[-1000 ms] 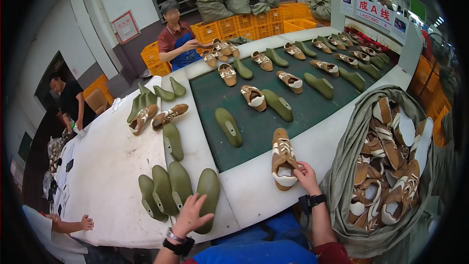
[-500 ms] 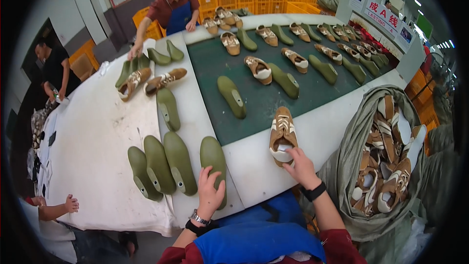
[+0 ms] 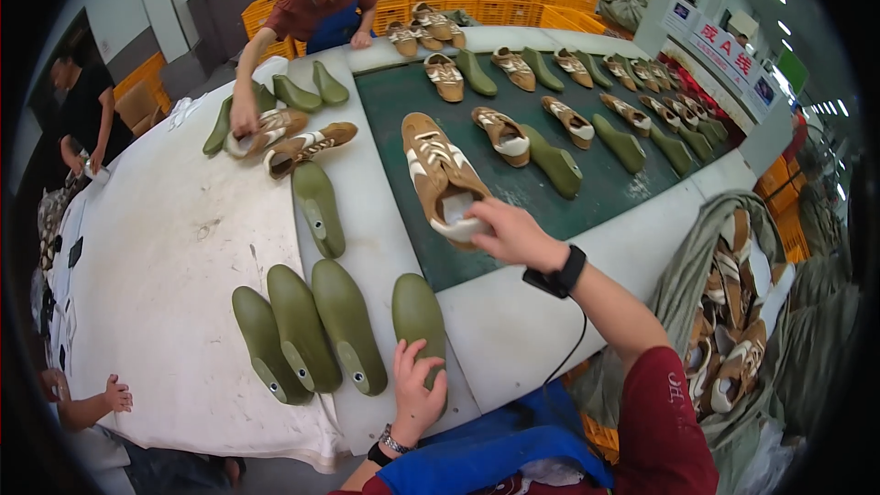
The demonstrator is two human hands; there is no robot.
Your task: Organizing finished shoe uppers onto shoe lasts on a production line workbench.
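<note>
Firstly, landmark: the green belt (image 3: 390,101), all places reckoned from it. Worktop (image 3: 632,243): white; one strip runs along the belt's near edge, another down its left edge, their seam showing at the belt's near-left corner. Room for my right arm: over the near strip, between the belt and a grey-green sack (image 3: 683,266) of brown shoes, which sits right of the strip and nearer me. Room leftward: a white covering (image 3: 174,312), beyond the left strip, broad and marked with smudges. Narrower: the belt's own surface, taken up toward its far right by shoes (image 3: 568,122) and green lasts (image 3: 552,160) in rows. Along the belt's left side: three lasts (image 3: 298,330) close together, near end; one last (image 3: 318,211) farther up.

Item: one shoe (image 3: 431,165), over the belt's near-left part, toe away from me. Brown upper, white side stripes, laced front, pale lining, white heel patch.

My right hand (image 3: 513,234): thumb and fingers closed on the shoe's heel rim, over the belt's near edge. My left hand (image 3: 420,390): fingers spread, slightly curled over a single last (image 3: 417,307) just off the belt's near-left corner; whether it grips, I cannot tell.
</note>
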